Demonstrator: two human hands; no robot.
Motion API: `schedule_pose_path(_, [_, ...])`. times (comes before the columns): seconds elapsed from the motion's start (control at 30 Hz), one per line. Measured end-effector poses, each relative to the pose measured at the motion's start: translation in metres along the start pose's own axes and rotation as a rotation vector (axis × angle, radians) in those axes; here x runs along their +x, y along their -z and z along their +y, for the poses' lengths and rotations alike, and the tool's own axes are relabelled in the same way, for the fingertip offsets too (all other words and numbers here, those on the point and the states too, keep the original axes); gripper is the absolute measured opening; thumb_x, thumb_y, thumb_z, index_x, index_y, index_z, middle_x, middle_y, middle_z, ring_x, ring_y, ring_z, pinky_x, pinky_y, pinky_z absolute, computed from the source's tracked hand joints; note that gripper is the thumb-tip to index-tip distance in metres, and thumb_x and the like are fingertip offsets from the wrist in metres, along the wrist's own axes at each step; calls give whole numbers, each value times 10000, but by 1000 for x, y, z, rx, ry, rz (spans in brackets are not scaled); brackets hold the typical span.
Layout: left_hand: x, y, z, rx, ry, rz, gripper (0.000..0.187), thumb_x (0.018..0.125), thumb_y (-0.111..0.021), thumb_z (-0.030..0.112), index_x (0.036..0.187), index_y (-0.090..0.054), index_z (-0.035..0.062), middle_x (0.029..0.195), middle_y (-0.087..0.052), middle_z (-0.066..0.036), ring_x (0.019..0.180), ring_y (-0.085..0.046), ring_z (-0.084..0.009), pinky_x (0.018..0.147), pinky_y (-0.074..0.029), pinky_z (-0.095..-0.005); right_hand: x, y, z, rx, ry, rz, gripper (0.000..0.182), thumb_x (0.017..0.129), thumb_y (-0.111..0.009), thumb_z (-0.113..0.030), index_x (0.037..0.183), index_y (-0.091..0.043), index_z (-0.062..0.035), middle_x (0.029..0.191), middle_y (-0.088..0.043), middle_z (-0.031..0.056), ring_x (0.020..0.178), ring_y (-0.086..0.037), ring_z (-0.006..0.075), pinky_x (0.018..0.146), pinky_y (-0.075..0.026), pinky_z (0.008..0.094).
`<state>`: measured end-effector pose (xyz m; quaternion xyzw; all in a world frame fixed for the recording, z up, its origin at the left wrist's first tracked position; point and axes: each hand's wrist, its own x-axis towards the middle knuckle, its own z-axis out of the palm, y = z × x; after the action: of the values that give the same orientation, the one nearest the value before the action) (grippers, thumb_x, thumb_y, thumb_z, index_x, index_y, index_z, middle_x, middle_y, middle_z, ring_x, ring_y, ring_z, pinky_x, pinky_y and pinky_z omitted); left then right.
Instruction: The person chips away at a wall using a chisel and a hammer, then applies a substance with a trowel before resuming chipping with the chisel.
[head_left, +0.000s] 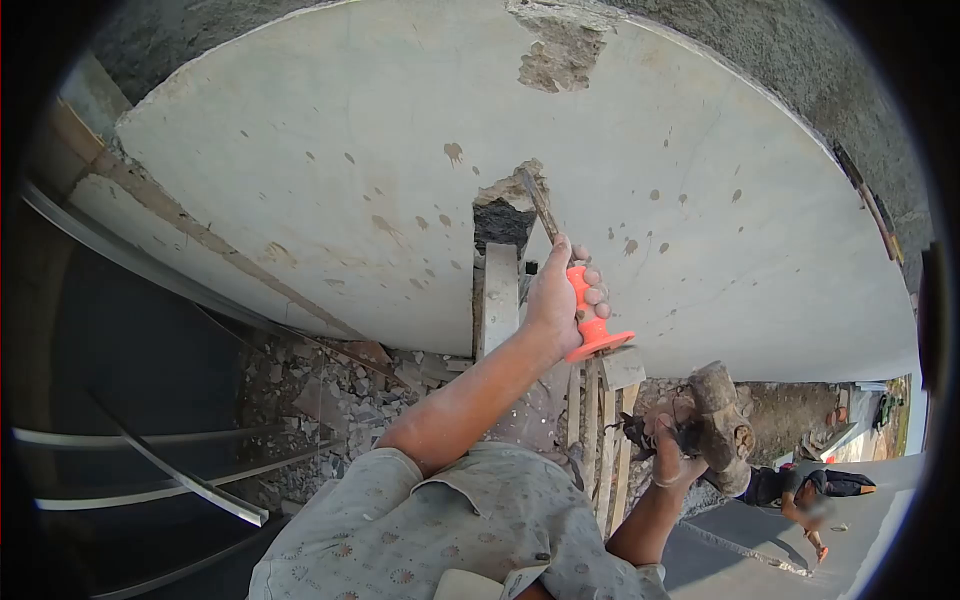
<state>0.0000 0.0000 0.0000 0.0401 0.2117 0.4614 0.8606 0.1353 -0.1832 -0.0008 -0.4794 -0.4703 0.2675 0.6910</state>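
My left hand is closed around a chisel with an orange grip and flared hand guard. The chisel's tip meets the broken upper edge of a hole in the pale plastered wall. Lower right, my right hand grips a club hammer with a worn, dusty head, held away from the chisel. Most of its handle is hidden by my fingers and by dark ragged material around it. Just under the hole, an upright pale post stands against the wall.
Rubble lies along the wall's foot. Wooden strips stand near my body. Metal channels cross the left side. Another chipped patch shows higher on the wall. A co-worker bends over the ground at far right.
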Motion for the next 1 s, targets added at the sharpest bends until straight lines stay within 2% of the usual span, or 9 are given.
schedule_pose_path(0.3, [12, -38, -14, -150, -82, 71, 303, 966, -398, 447, 899, -394, 152, 685, -443, 3, 516, -423, -106, 469, -407, -297, 34, -17, -22, 164, 460, 114, 95, 787, -496, -78, 801, -403, -86, 681, -381, 33, 627, -449, 177, 644, -405, 344])
schedule_pose_path(0.37, [16, -44, -19, -183, -110, 65, 303, 966, -396, 444, 888, -385, 151, 685, -436, 3, 516, -419, -109, 472, -407, -298, 28, -24, 19, 335, 394, 44, 129, 766, -507, -48, 871, -433, -62, 687, -398, 41, 616, -447, 176, 627, -412, 345])
schedule_pose_path(0.43, [21, -47, -24, -199, -145, 80, 309, 966, -396, 445, 876, -376, 150, 683, -432, 3, 513, -416, -113, 473, -406, -299, 20, -14, 19, -95, -401, -74, 345, 714, -619, 18, 1031, -485, 3, 793, -539, 61, 690, -540, 171, 674, -474, 322])
schedule_pose_path(0.6, [35, -47, -36, -187, -186, 109, 320, 965, -392, 454, 866, -362, 152, 678, -426, 2, 509, -412, -117, 476, -404, -296, 14, -4, 10, 13, -42, 128, 291, 706, -567, 12, 974, -454, 33, 653, -511, 90, 521, -488, 172, 530, -432, 320])
schedule_pose_path(0.77, [36, -54, -34, -239, -178, 88, 327, 963, -388, 465, 877, -357, 152, 681, -424, -1, 504, -409, -121, 476, -404, -296, 48, -8, -10, 329, 435, 135, 120, 787, -461, -167, 740, -364, -114, 691, -382, 28, 651, -429, 165, 731, -378, 362])
schedule_pose_path(0.83, [38, -56, -35, -261, -179, 87, 334, 963, -385, 470, 876, -356, 150, 680, -423, -2, 499, -408, -123, 475, -404, -298, 44, -18, 24, 522, 281, 75, 138, 769, -523, -92, 841, -406, -78, 702, -410, 36, 681, -469, 170, 750, -421, 371])
schedule_pose_path(0.87, [39, -57, -36, -274, -183, 83, 337, 962, -384, 473, 876, -356, 148, 679, -422, -2, 496, -408, -124, 474, -404, -299, 34, -24, 32, 503, -30, -5, 288, 722, -541, -38, 983, -420, -26, 732, -468, 76, 684, -502, 183, 738, -449, 403])
schedule_pose_path(0.93, [41, -51, -44, -214, -201, 130, 329, 964, -385, 466, 859, -357, 155, 663, -420, 7, 499, -402, -117, 471, -396, -293, 28, -13, 30, 43, -391, 153, 420, 680, -589, -27, 1053, -402, 18, 727, -511, 128, 567, -512, 200, 622, -479, 399])
schedule_pose_path(1.0, [49, -51, -44, -178, -230, 126, 336, 963, -384, 470, 858, -354, 152, 664, -420, 5, 497, -403, -118, 468, -399, -297, 28, -3, 26, 123, -345, 124, 342, 679, -594, -38, 975, -431, 15, 729, -516, 133, 518, -497, 194, 583, -476, 380])
